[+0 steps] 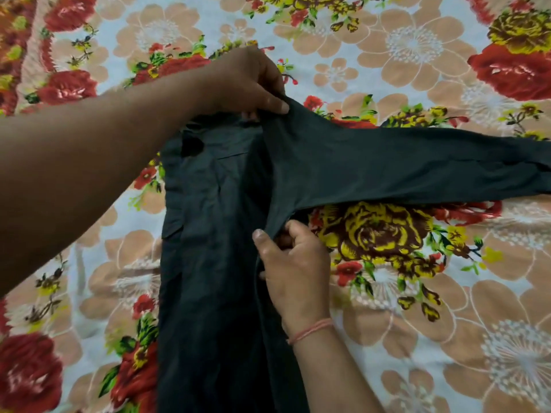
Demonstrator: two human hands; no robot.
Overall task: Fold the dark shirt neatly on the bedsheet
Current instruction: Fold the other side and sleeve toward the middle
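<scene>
While hands pinch dark shirt [226,234], sleeve [417,171] spreads across bedsheet [417,338].

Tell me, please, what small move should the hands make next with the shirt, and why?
Probably swing the right sleeve over onto the shirt body. The left hand pinches the shoulder and the right hand pinches the underarm, marking a fold line, while that sleeve lies stretched out over the bedsheet. The body already looks narrowed on the other side.

Both my forearms are bare, no sleeves showing. There's a thin pinkish-orange thread band [310,330] wrapped around the wrist of my right hand [293,268].
</scene>
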